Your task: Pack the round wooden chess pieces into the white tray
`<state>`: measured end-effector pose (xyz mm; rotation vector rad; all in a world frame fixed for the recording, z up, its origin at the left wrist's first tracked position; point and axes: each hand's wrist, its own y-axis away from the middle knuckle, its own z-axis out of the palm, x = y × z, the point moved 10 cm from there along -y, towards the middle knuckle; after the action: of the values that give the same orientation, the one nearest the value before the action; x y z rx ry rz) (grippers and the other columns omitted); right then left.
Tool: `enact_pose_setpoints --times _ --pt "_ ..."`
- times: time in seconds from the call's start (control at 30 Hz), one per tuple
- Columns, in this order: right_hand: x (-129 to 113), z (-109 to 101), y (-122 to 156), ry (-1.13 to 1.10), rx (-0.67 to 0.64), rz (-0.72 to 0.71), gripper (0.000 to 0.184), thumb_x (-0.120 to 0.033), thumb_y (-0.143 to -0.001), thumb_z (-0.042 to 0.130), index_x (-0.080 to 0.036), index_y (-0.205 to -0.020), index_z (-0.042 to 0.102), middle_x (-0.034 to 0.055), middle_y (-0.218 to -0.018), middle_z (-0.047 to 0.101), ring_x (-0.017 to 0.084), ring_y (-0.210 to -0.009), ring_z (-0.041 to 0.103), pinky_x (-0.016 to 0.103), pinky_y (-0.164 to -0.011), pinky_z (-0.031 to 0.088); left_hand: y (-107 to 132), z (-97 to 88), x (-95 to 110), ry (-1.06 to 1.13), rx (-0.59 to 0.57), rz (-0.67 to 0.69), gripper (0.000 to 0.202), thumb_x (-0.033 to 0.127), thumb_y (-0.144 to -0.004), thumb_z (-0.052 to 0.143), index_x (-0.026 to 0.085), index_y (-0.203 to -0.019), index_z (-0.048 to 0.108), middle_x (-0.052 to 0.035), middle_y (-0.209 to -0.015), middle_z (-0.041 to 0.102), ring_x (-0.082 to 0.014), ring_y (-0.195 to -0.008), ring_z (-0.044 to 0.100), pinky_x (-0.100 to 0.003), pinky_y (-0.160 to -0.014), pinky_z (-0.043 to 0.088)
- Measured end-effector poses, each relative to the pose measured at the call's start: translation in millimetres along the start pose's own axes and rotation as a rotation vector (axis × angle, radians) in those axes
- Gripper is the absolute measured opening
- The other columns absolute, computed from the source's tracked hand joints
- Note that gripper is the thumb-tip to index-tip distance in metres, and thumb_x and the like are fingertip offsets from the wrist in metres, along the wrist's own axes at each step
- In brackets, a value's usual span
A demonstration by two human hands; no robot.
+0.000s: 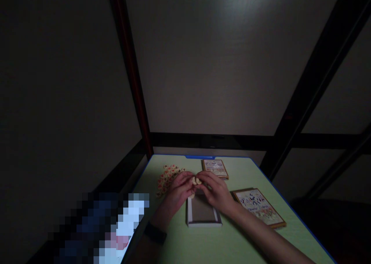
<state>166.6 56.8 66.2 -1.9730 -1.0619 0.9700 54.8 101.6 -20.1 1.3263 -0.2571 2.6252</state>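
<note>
My left hand (180, 188) and my right hand (216, 190) meet above the far end of a shallow white box (203, 213) on a pale green table (232, 241). Between the fingertips of both hands sit a few small round pale pieces (197, 181). Both hands have their fingers curled round these pieces. A heap of similar small pieces with red marks (166, 177) lies just left of my left hand. A dark band circles my left wrist.
Two framed printed boards lie on the table: one at the far side (215, 168), one at the right (259, 206). Dark wooden beams and pale walls rise behind. A blurred patch fills the lower left. The room is dim.
</note>
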Motion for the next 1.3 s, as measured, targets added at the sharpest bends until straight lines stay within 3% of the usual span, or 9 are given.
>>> enact_pose_setpoints --times 0.33,0.43,0.53,0.6,0.7,0.8,0.93,1.1,1.3 --pt "-10 4 -7 0.029 -0.155 -0.019 0.018 -0.025 -0.097 0.055 -0.02 -0.113 0.061 0.0094 -0.102 0.072 0.022 -0.091 0.065 0.036 -0.08 0.054 0 -2.4 4 -0.191 -0.027 0.023 0.039 0.032 -0.068 0.083 0.019 -0.098 0.062 -0.0053 -0.101 0.066 -0.017 -0.092 0.063 -0.027 -0.079 0.05" --pt "1 13 -1 0.076 -0.267 0.064 0.019 -0.023 -0.096 0.055 -0.019 -0.114 0.059 0.0094 -0.102 0.071 0.021 -0.091 0.065 0.034 -0.081 0.052 -7 -15.8 21 -0.463 0.069 0.163 0.029 0.039 -0.074 0.075 0.017 -0.089 0.064 -0.0052 -0.089 0.067 -0.0181 -0.086 0.063 -0.028 -0.075 0.049" --pt "18 37 16 0.193 -0.495 0.173 0.015 -0.018 -0.092 0.056 -0.017 -0.107 0.06 0.0087 -0.095 0.07 0.02 -0.086 0.065 0.029 -0.075 0.05 -6 -25.7 41 -0.84 0.19 0.292 0.015 0.031 -0.077 0.064 0.017 -0.082 0.066 -0.0035 -0.08 0.066 -0.0169 -0.076 0.06 -0.028 -0.07 0.047" --pt "25 54 29 0.287 -0.639 0.196 0.011 -0.013 -0.09 0.054 -0.015 -0.098 0.062 0.0087 -0.091 0.068 0.02 -0.082 0.064 0.028 -0.073 0.049 -2 -20.0 44 -1.092 0.175 0.323 0.013 0.021 -0.072 0.061 0.018 -0.084 0.067 -0.0029 -0.08 0.066 -0.0173 -0.075 0.059 -0.028 -0.071 0.046" --pt "28 69 40 0.374 -0.738 0.183 0.015 -0.007 -0.088 0.052 -0.014 -0.095 0.063 0.0106 -0.092 0.067 0.021 -0.084 0.064 0.029 -0.074 0.049 6 -3.8 33 -1.394 0.072 0.323 0.027 0.011 -0.064 0.061 0.019 -0.088 0.069 -0.0057 -0.091 0.067 -0.0222 -0.089 0.06 -0.034 -0.084 0.047" --pt "28 74 42 0.408 -0.755 0.188 0.019 -0.006 -0.088 0.05 -0.013 -0.1 0.063 0.0121 -0.095 0.066 0.022 -0.087 0.064 0.03 -0.075 0.05 11 4.4 16 -1.509 -0.013 0.284 0.031 0.008 -0.063 0.06 0.02 -0.09 0.069 -0.0082 -0.098 0.066 -0.0255 -0.1 0.058 -0.037 -0.092 0.044" --pt "25 74 44 0.4 -0.783 0.199 0.024 -0.004 -0.084 0.05 -0.012 -0.103 0.063 0.012 -0.098 0.065 0.022 -0.088 0.064 0.03 -0.076 0.052 11 2.7 2 -1.527 -0.071 0.253 0.025 0.007 -0.066 0.058 0.02 -0.087 0.066 -0.0081 -0.099 0.065 -0.0246 -0.098 0.058 -0.036 -0.09 0.045" --pt "25 76 49 0.385 -0.813 0.211 0.025 -0.005 -0.085 0.05 -0.012 -0.107 0.062 0.0116 -0.101 0.063 0.022 -0.086 0.064 0.03 -0.075 0.052 8 -0.1 -2 -1.567 -0.094 0.242 0.022 0.008 -0.07 0.057 0.02 -0.085 0.065 -0.0071 -0.096 0.064 -0.0231 -0.096 0.058 -0.035 -0.091 0.045" --pt "38 74 49 0.303 -0.745 0.276 0.024 -0.006 -0.086 0.052 -0.015 -0.105 0.063 0.0095 -0.107 0.058 0.017 -0.081 0.063 0.028 -0.074 0.052 7 1.9 -4 -1.58 -0.109 0.229 0.015 0.007 -0.073 0.056 0.019 -0.078 0.062 -0.0073 -0.094 0.063 -0.0225 -0.098 0.059 -0.034 -0.091 0.047"
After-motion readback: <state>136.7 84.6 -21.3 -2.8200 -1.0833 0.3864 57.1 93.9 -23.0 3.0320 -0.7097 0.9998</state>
